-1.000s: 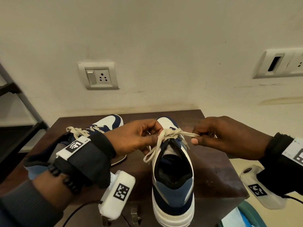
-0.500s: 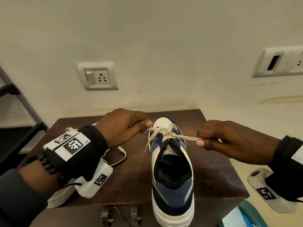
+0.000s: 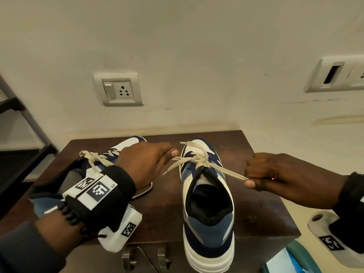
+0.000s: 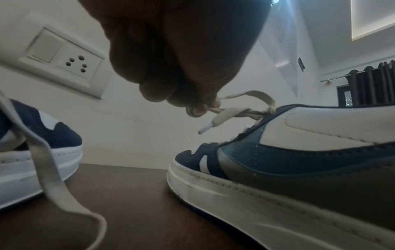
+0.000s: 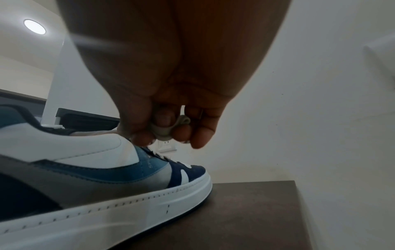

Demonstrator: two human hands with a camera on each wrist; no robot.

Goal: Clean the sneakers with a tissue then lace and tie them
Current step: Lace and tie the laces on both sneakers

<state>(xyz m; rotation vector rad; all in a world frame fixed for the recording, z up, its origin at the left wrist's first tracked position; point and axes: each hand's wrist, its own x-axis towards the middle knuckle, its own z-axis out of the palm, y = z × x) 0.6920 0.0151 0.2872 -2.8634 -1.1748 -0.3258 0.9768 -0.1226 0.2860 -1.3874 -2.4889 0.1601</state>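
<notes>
Head view showed two sneakers on the dark table. At nine o'clock lay the left sneaker, its lace already tied. The left hand pinched one end of the cream lace between thumb and finger. At centre stood the right sneaker, toe toward twelve o'clock. At three o'clock the right hand gripped the other end in curled fingers, stretched taut.
</notes>
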